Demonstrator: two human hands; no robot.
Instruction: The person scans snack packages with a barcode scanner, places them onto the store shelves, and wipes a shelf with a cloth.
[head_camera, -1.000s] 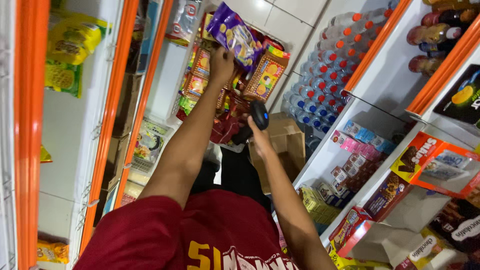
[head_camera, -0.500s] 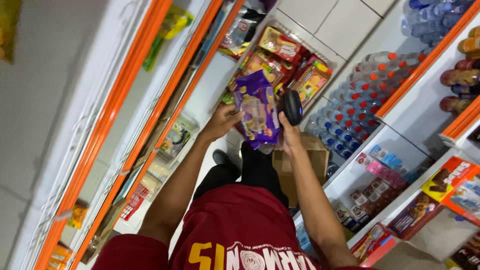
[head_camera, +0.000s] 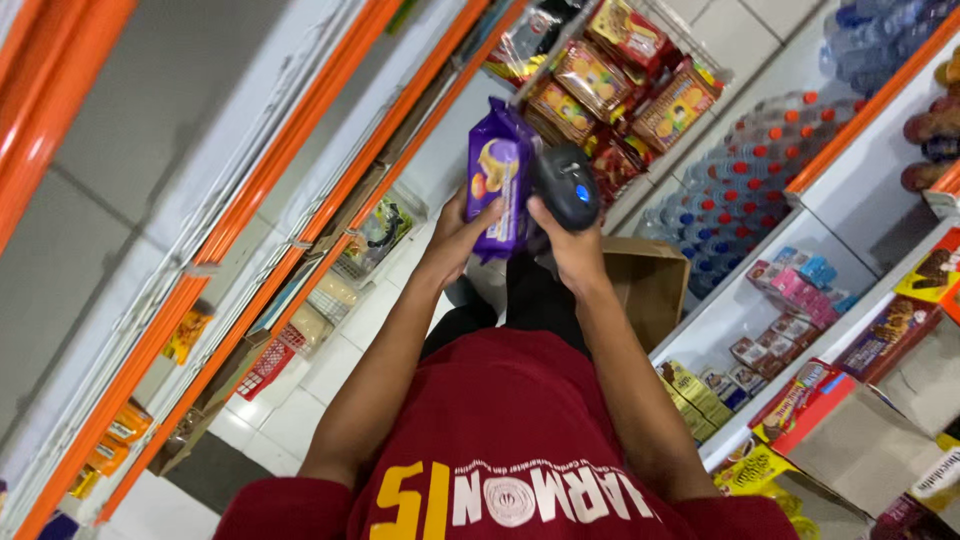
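Your left hand grips the purple snack packet at upper centre of the frame; your right hand holds the black scanner touching its right edge.

I see a purple snack packet with a yellow-orange picture on its face, held upright in my left hand, touching the dark scanner gripped in my right hand. Just beyond it a wire basket holds red, orange and brown biscuit packs. To the right, a white shelf carries small pink and blue boxes, with yellow-green packets on the tier nearer me. A brown cardboard box stands below my right forearm. On the orange-edged shelves at left lie orange-yellow packets.
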